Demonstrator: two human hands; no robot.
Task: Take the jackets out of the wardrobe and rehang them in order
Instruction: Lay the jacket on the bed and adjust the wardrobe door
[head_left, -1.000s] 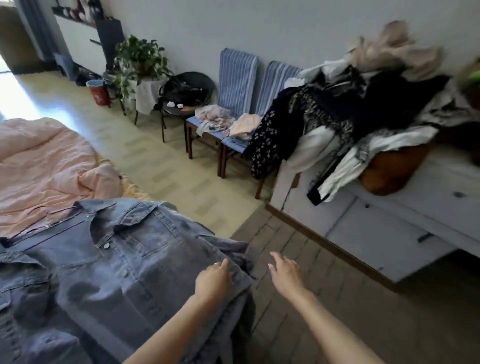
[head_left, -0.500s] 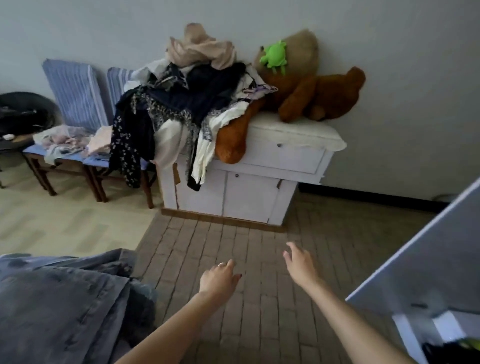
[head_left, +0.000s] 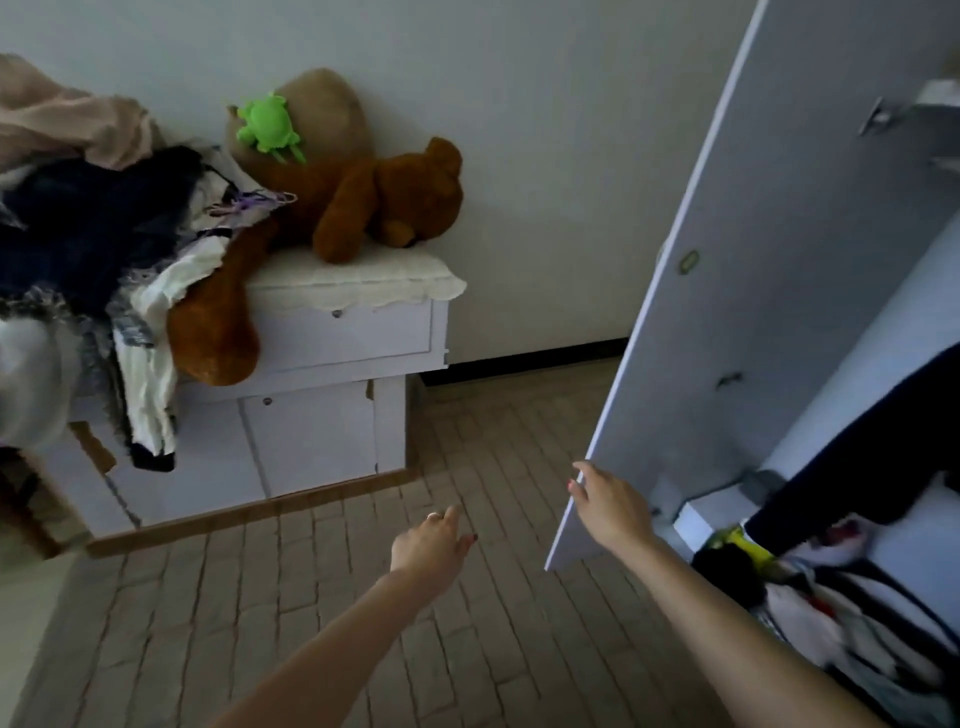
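The white wardrobe door (head_left: 753, 291) stands open on the right. Inside the wardrobe a dark garment (head_left: 857, 457) hangs, and mixed clothes and bags (head_left: 831, 613) lie at its bottom. My right hand (head_left: 608, 506) is at the door's lower edge with relaxed fingers, its fingertips touching the edge. My left hand (head_left: 431, 545) hovers over the tiled floor, fingers loose, holding nothing. No denim jacket shows in this view.
A white cabinet (head_left: 322, 374) stands against the wall on the left, with a brown teddy bear (head_left: 363, 208), a green plush toy (head_left: 267, 127) and a heap of clothes (head_left: 88, 234) on top. Brick-patterned floor (head_left: 311, 571) lies between cabinet and wardrobe.
My view has swung right, away from the denim jacket on the bed toward the wardrobe. Both hands left the jacket; my right hand has reached the open door's edge.
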